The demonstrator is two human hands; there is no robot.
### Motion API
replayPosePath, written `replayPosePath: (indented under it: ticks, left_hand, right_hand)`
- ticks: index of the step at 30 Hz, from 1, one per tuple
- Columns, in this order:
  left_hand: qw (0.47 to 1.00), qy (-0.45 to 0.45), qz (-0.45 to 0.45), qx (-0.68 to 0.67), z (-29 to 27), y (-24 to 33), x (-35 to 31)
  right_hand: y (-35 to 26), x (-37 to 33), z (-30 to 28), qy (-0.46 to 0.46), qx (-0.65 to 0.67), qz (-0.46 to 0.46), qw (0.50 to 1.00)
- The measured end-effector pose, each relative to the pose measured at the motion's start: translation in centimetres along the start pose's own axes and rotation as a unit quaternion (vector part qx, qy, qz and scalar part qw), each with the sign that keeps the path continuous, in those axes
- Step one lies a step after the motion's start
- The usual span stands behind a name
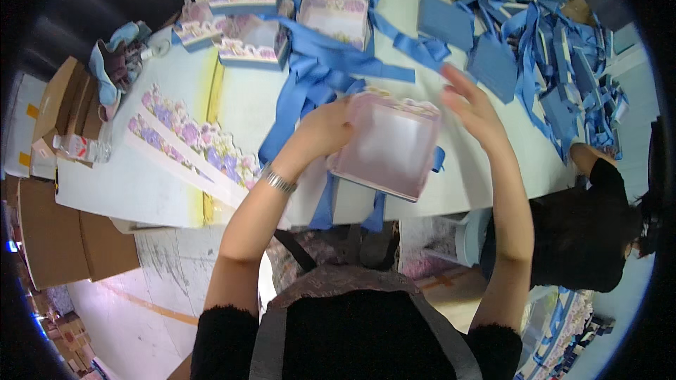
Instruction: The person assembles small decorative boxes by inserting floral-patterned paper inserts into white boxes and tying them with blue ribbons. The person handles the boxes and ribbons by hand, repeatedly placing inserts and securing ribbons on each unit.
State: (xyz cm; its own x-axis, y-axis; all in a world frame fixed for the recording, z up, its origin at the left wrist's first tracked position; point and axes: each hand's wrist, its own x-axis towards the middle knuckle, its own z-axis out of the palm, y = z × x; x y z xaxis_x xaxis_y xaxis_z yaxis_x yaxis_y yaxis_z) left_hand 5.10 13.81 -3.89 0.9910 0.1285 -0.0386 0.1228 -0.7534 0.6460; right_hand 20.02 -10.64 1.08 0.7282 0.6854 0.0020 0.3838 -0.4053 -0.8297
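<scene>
A shallow square gift box (391,142) with pale pink walls and a scalloped floral far edge sits tilted at the table's front, in front of me. My left hand (325,130), with a metal watch on the wrist, grips its left wall; the thumb is at the rim and some fingers are hidden. To the right of the box, my right hand (476,111) is raised and apart from it, fingers stretched out and slightly blurred. Blue ribbon (324,200) hangs from under the box over the table edge. A heap of wide blue ribbon (303,84) lies just beyond my left hand.
Flower-printed strips (190,137) lie at the left. Finished-looking floral boxes (253,39) stand at the back. Blue panels (445,21) and a pile of ribboned blue pieces (563,63) cover the right, where a co-worker (581,232) reaches in. A plastic bottle (84,148) lies far left.
</scene>
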Motion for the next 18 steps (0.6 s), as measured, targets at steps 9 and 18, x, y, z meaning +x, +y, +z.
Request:
replayPosePath:
  ticks: [9, 18]
  left_hand:
    - [0.916, 0.292, 0.141, -0.236, -15.0, 2.2, 5.7]
    - [0.929, 0.288, 0.086, -0.214, -6.1, 0.5, 1.8]
  right_hand:
    - [-5.5, 6.3, 4.8, 0.027, 0.503, 0.070, 0.861]
    - [-5.6, 35.6, 7.5, 0.188, 0.381, 0.130, 0.896]
